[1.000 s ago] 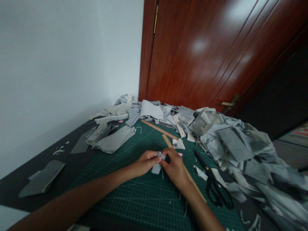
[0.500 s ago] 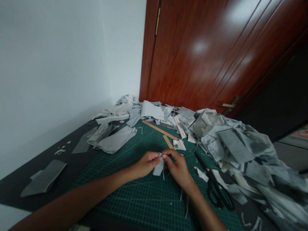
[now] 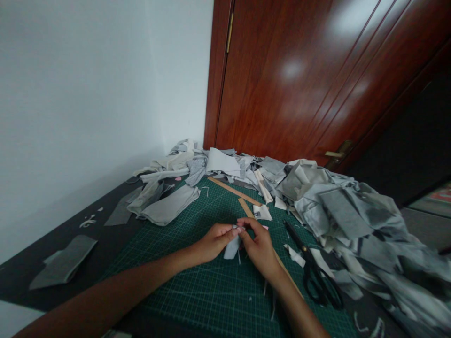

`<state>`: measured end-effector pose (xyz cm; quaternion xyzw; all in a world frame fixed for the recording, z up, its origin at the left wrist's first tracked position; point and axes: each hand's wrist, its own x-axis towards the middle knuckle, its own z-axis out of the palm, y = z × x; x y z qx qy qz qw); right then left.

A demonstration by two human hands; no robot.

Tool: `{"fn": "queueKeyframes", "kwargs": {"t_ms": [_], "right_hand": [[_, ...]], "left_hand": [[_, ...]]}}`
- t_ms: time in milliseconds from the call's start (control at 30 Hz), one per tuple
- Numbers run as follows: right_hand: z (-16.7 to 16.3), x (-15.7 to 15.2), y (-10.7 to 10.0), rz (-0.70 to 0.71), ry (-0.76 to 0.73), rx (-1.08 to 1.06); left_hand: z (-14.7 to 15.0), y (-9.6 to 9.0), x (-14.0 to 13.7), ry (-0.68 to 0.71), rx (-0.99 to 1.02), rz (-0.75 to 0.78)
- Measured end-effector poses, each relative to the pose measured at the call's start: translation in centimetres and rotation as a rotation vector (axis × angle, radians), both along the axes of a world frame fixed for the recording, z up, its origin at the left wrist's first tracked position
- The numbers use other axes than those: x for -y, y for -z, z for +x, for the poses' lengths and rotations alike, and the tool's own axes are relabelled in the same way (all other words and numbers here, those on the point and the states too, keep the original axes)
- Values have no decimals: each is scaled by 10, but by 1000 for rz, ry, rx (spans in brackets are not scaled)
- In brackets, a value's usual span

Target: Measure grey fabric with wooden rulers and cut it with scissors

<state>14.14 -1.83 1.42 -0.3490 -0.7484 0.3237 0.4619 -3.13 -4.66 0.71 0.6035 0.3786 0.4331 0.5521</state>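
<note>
A small piece of light grey fabric (image 3: 231, 249) hangs between my two hands above the green cutting mat (image 3: 190, 291). My left hand (image 3: 215, 241) pinches its upper edge from the left, thumb on top. From the right, my right hand (image 3: 259, 244) grips the same edge, its thumb and fingertips meeting the left ones. The exact fold under the fingertips is hidden. Past the right hand lies a wooden ruler (image 3: 245, 208), partly covered by the hand and forearm. Black-handled scissors (image 3: 313, 272) rest to the right of my right forearm.
Grey and white fabric scraps heap along the back (image 3: 221, 162) and right side (image 3: 338, 211). Another wooden strip (image 3: 234, 190) lies at the mat's far end. Folded grey cloth (image 3: 171, 204) sits back left, and a grey piece (image 3: 65, 263) near left. A wooden door (image 3: 282, 84) stands behind.
Both hands keep hold of the fabric in nearly the same place. The right hand's fingers and wrist have shifted slightly, and more of the ruler shows beside the right forearm.
</note>
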Motion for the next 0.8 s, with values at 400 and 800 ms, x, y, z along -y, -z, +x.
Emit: {"fn": "queueKeyframes", "kwargs": {"t_ms": [400,800], "right_hand": [[4,-1,-9,105,-58,82],[-1,6,-13,-170,-165,-17]], "left_hand": [[3,-5,2,-38,-66,51],[1,4,-1,-31,-59,-92]]}}
